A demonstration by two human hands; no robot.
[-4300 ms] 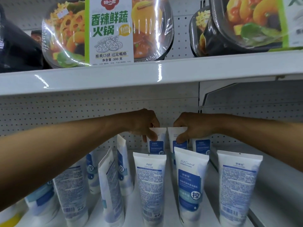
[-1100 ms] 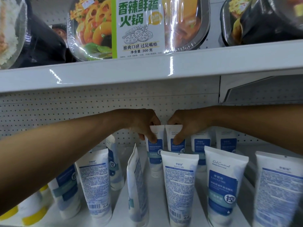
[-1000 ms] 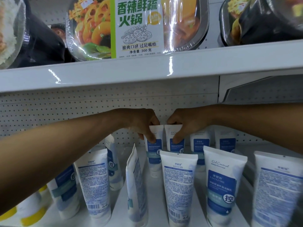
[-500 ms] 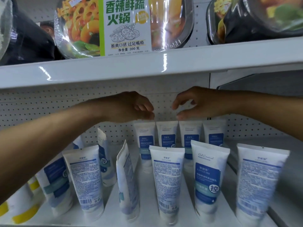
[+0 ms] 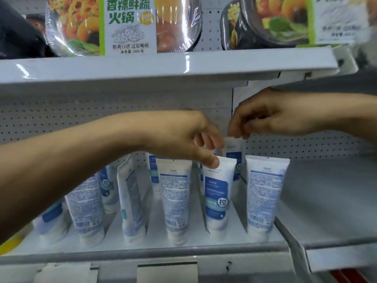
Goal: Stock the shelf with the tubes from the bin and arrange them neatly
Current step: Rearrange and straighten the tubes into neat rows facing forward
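Several white tubes with blue labels stand cap-down in rows on the white shelf [image 5: 142, 255]. My left hand [image 5: 183, 141] pinches the flat top of a front-row tube [image 5: 219, 193] that shows its blue label, thumb in front and fingers behind. My right hand [image 5: 269, 119] hovers with loosely curled fingers and holds nothing; its fingertips are just above a back-row tube [image 5: 232, 149]. Beside the pinched tube, two tubes [image 5: 174, 197] [image 5: 265, 197] show their printed backs. Another tube [image 5: 132, 201] stands turned edge-on. My left arm hides part of the left tubes. No bin is in view.
The upper shelf [image 5: 163, 66] hangs low over my hands and carries wrapped hot pot bowls [image 5: 126, 25]. A perforated back panel [image 5: 61, 119] closes the rear. A grey shelf bay [image 5: 330, 201] adjoins on the right. Yellow packaging [image 5: 10, 245] shows at the lower left.
Both hands let go of the back-row tubes and lifted. My left hand then came forward and down onto a front-row tube's top. My right hand stays raised.
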